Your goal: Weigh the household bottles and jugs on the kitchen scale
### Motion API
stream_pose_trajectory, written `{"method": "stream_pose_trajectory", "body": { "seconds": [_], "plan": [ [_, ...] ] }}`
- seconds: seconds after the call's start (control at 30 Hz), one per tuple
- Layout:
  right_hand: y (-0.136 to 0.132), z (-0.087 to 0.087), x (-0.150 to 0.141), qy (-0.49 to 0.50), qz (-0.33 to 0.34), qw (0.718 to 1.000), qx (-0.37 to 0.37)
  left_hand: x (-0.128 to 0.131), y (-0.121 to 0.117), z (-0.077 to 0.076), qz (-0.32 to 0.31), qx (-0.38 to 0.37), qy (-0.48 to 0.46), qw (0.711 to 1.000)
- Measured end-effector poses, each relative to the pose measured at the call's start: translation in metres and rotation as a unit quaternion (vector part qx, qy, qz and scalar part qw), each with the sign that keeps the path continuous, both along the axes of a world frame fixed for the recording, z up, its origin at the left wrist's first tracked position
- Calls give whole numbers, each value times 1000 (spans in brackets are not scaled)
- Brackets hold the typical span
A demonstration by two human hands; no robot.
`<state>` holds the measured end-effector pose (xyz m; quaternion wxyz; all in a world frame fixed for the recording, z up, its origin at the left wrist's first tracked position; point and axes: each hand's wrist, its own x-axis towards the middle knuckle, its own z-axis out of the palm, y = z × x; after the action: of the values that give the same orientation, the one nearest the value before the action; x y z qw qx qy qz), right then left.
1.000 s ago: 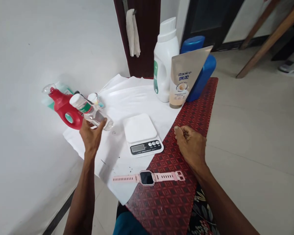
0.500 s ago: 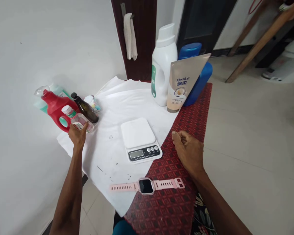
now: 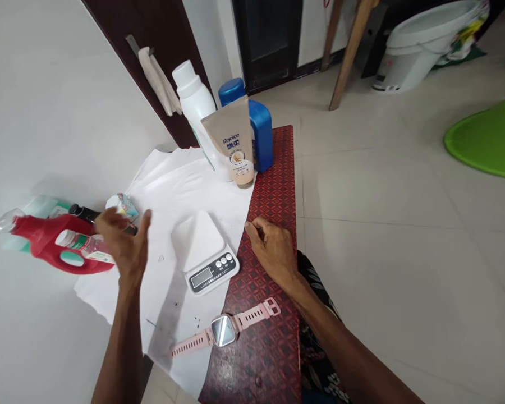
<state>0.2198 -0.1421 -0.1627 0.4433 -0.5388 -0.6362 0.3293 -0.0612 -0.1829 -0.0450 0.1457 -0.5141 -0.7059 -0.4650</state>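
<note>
My left hand [image 3: 128,247] is raised with thumb and fingers apart, slightly blurred, holding nothing. Just left of it lies a clear bottle [image 3: 95,247] with a white cap, in front of a red handled bottle [image 3: 40,235]. A dark bottle [image 3: 83,213] is partly covered by my fingers. Curled closed and empty, my right hand [image 3: 272,247] rests on the red patterned tabletop [image 3: 273,196]. Between my hands sits a white kitchen scale [image 3: 197,241] with a grey display. A pink-strapped smartwatch [image 3: 224,330] lies stretched out nearer to me.
At the far end stand a white jug [image 3: 197,106], a beige Rejoice tube [image 3: 233,134] and a blue bottle [image 3: 261,134]. A small white patterned container [image 3: 124,206] is by the wall. White cloth [image 3: 151,179] covers part of the table. A white bucket [image 3: 416,56] stands on the floor.
My left hand has let go of the clear bottle and moved right of it, fingers opening. My right hand stays curled on the table. The view has turned to the right.
</note>
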Motion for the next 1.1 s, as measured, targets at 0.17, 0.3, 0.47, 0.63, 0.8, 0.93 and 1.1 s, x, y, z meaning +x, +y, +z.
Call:
{"method": "stream_pose_trajectory", "body": {
  "seconds": [0.17, 0.3, 0.47, 0.63, 0.8, 0.93, 1.1],
  "plan": [
    [0, -2, 0, 7, 9, 1000, 2, 98, 95, -3, -213, -99, -74, 969],
    [0, -1, 0, 8, 11, 1000, -5, 137, 157, -12, -252, -111, -118, 954],
    [-1, -1, -1, 1, 16, 1000, -8, 149, 174, -16, -165, -70, -108, 978],
    [0, -1, 0, -10, 15, 1000, -11, 156, 167, -18, -197, -37, -64, 977],
    [0, 0, -1, -23, 17, 1000, -14, 160, 177, -15, -203, -40, -42, 977],
    [0, 0, -1, -29, 15, 999, -9, 159, 184, -16, -225, -58, -29, 972],
    [0, -1, 0, -30, 9, 999, -7, 147, 170, -10, -261, -19, -109, 959]
  ]
}}
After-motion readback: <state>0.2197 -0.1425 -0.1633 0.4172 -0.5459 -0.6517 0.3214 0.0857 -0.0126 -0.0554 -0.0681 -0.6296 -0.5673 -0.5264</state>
